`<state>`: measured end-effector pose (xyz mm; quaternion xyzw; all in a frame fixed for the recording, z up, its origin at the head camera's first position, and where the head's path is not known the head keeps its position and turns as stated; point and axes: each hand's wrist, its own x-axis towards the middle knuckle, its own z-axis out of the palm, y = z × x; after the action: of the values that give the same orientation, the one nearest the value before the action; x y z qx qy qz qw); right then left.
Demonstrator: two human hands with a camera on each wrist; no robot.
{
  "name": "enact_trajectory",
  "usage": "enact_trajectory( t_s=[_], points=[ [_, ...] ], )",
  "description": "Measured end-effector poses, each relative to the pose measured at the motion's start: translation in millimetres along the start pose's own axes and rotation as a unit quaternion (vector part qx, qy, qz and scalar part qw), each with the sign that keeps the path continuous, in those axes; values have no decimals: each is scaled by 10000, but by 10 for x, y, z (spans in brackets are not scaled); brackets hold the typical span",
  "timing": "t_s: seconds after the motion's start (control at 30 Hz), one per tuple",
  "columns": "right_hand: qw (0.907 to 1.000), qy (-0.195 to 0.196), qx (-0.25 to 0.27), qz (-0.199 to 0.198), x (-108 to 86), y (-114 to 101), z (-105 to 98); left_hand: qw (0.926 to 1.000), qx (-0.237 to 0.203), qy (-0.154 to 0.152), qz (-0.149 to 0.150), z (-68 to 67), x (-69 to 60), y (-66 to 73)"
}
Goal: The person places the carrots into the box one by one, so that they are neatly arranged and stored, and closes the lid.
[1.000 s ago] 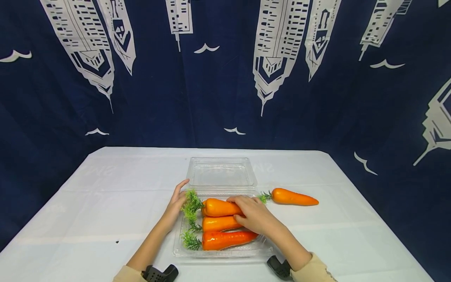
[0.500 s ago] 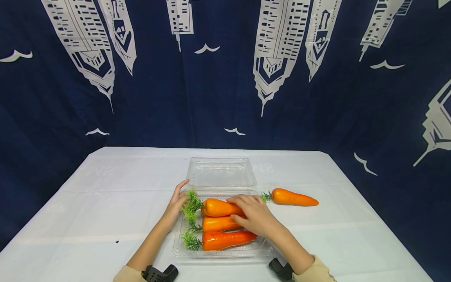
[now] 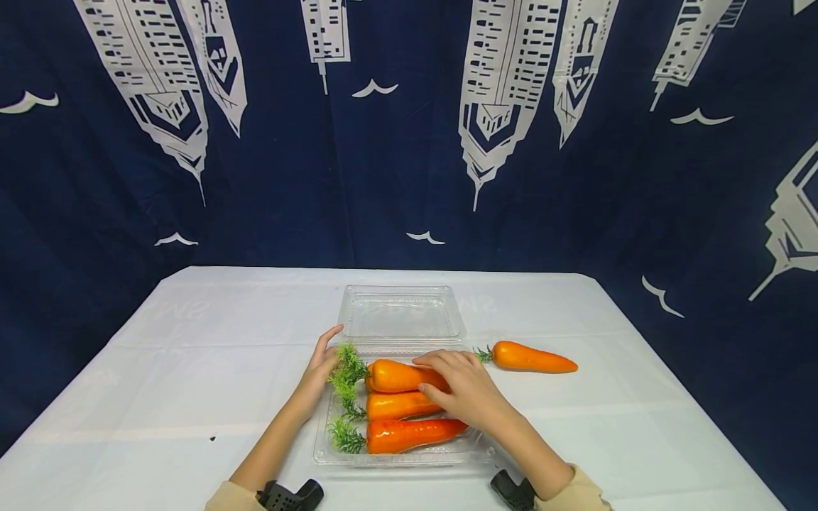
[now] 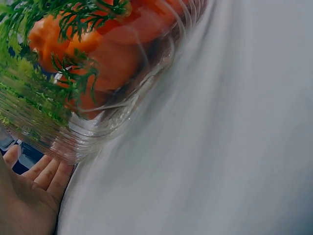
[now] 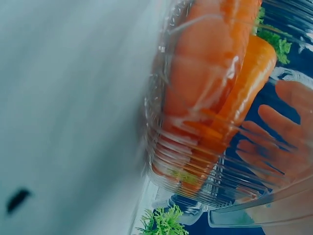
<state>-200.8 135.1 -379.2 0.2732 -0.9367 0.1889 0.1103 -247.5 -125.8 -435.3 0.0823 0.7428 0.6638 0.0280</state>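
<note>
While my left hand (image 3: 317, 372) rests at the left side of the clear box (image 3: 409, 460), fingers extended, the loosely spread fingers of my right hand (image 3: 469, 390) lie over the far carrot's (image 3: 397, 376) right end inside it.

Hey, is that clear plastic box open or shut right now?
Open: its lid lies back on the far side of the box, leaving the carrots inside uncovered.
</note>
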Motion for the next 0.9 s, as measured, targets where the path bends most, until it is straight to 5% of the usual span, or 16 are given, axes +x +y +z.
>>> enact_trajectory(
  t_s=[0.4,0.9],
  points=[
    [9959,472,733,247,-43,-5,-21,10000,-51,35,37,5,7,-11],
    [9908,1133,685,263,-152,52,-62,10000,-58,46,17,10,11,-12]
  ],
)
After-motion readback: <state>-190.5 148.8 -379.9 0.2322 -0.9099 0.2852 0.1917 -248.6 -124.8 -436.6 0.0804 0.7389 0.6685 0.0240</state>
